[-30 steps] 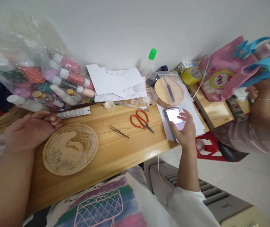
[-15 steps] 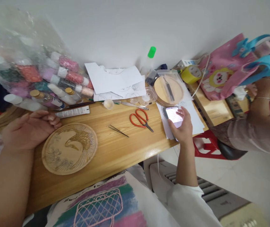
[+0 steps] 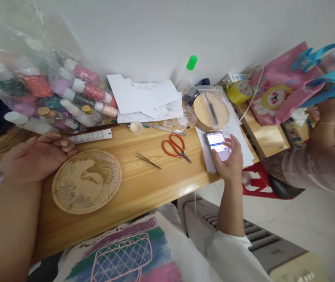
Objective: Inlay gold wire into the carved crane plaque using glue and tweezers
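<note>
My left hand (image 3: 39, 156) rests palm up at the left of the table, fingers loosely curled and nothing in the bare palm. Its fingertips are close to the rim of a round wooden plaque (image 3: 87, 182) carved with a bird and flowers. At the right, my right hand (image 3: 232, 160) is on a smartphone (image 3: 218, 143) with a lit screen, lying over printed papers (image 3: 245, 154). The thumb lies along the phone's left side and the other fingers bend over its right side. Between the hands lie black tweezers (image 3: 148, 160) and orange-handled scissors (image 3: 176, 148).
Bagged bottles of coloured chips (image 3: 92, 91) crowd the back left, near a white tube (image 3: 92, 136). White sheets (image 3: 145, 98) and a round wooden board (image 3: 208, 111) are at the back. A pink bag (image 3: 276, 90) stands right, beside another person's arm (image 3: 324, 129).
The phone's screen now shows a blue band and a small blue button. My right fingers have lifted and shifted slightly right. My left hand stays put, and the view has tilted a little.
</note>
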{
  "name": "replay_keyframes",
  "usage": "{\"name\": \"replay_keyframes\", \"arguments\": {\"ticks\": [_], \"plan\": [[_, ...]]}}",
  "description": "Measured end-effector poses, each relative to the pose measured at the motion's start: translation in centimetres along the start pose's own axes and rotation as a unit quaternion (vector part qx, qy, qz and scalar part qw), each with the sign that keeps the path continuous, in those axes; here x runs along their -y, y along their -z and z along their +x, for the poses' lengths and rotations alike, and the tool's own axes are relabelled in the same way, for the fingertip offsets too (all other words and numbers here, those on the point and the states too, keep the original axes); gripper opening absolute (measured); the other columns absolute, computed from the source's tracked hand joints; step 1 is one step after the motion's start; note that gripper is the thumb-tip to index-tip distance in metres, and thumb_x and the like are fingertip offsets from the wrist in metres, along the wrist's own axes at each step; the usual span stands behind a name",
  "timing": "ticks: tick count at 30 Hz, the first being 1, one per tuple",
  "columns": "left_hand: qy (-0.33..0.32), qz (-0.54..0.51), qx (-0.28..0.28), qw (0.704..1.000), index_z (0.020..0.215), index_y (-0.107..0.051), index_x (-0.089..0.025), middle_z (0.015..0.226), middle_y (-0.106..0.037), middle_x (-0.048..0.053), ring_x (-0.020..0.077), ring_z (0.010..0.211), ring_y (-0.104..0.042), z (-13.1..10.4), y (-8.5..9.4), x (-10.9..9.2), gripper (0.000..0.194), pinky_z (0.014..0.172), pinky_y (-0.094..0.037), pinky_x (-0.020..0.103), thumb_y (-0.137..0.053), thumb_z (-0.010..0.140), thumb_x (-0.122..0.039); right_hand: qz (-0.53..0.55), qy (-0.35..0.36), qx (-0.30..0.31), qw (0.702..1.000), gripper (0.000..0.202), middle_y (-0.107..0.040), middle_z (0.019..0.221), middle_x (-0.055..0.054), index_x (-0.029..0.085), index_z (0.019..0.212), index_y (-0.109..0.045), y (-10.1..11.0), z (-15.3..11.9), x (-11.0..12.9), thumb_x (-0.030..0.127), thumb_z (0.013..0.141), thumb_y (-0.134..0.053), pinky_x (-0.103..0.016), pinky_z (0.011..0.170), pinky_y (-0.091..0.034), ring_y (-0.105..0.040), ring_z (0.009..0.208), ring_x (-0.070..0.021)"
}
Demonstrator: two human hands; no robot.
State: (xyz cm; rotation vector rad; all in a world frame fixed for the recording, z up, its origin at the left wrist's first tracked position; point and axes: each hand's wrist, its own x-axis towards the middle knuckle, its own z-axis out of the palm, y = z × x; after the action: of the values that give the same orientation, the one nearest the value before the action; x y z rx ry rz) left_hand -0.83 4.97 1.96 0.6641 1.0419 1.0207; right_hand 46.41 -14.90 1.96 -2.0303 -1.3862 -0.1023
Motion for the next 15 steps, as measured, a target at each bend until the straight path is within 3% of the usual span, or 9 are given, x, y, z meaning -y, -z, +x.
{"name": "replay_keyframes", "arguments": {"ticks": [7,15], "plan": [[-0.001,-0.010,-0.001,1.000,0.061,-0.068,-0.018,0.057,-0.048,0.007,0.0165,0.057,-0.045,0.2,0.0,-0.1,0.035,0.054,-0.046,0.032,-0.047,0.075,-0.042,-0.030,-0.048,-0.004,0.998,0.071,-0.062,0.123,-0.016,0.022,0.142,-0.037,0.6,-1.0,-0.4,0.051,0.082,-0.062,-0.063,0.092,-0.049,-0.066,0.107,-0.0346],[0.002,0.007,-0.020,1.000,0.062,-0.069,-0.018,0.058,-0.050,0.009,0.0179,0.058,-0.043,-0.1,-0.6,-0.2,0.047,0.054,-0.044,0.033,-0.035,0.083,-0.042,-0.029,-0.046,-0.011,0.998,0.072,-0.061,0.123,-0.016,0.023,0.142,-0.036,0.6,-1.4,-1.1,0.051,0.082,-0.064,-0.059,0.088,-0.053,-0.063,0.110,-0.0344]]}}
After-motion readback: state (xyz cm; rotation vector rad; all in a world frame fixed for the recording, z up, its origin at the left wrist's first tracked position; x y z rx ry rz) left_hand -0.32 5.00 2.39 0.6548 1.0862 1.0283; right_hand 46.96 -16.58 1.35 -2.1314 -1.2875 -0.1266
